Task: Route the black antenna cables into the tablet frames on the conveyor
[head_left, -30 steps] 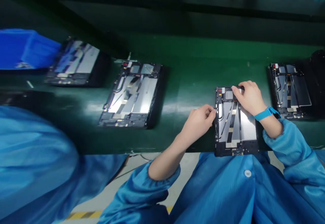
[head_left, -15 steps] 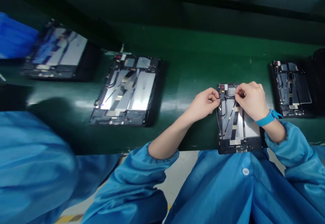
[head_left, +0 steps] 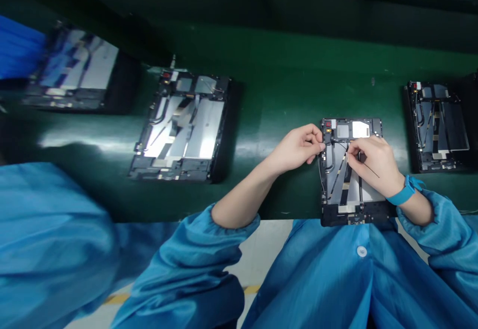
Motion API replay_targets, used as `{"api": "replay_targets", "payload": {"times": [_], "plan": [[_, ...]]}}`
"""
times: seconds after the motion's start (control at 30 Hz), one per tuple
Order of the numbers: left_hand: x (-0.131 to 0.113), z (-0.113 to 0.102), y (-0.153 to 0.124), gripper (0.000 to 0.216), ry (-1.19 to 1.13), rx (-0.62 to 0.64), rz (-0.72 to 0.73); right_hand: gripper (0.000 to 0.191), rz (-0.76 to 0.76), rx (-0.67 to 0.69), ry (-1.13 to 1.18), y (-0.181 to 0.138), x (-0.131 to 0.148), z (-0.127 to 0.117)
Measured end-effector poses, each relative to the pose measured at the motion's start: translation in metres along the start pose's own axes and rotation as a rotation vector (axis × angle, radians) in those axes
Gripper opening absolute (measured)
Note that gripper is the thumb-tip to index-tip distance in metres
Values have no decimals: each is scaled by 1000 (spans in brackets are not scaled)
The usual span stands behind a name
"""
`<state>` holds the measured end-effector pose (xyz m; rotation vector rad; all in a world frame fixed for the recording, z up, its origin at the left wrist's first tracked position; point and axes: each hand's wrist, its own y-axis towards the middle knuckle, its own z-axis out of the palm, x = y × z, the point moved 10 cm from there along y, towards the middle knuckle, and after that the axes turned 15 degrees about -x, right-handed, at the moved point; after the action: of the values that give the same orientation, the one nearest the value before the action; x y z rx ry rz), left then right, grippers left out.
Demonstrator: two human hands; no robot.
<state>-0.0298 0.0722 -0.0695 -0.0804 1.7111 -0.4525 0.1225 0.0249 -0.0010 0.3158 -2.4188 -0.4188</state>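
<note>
Now right hand (head_left: 369, 160) lower, over device (head_left: 353, 187), newly visible wire (head_left: 372, 171) pinched

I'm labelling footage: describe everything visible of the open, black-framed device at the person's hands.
The open, black-framed rectangular device lies flat, inner side up, at the near edge of the green bench. Silvery metallic panels, slanting dark strips and a small red part show. The left hand seemingly touches its left edge; the right hand, pinching a thin dark wire, partly hides it.
</note>
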Motion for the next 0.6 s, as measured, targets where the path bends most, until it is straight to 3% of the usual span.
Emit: {"api": "replay_targets", "payload": {"times": [0.17,0.3,0.43,0.6], "plan": [[1,-1,-3,17,40,-43,-16,12,-2,15,32,-2,0,1],[-9,-5,1,15,233,-33,-23,11,14,2,94,0,-5,-1],[-39,-4,10,7,598,16,155,12,2,17,152,1,-8,1],[-67,18,17,17,922,195,429,13,-11,12,195,1,-10,1]]}}
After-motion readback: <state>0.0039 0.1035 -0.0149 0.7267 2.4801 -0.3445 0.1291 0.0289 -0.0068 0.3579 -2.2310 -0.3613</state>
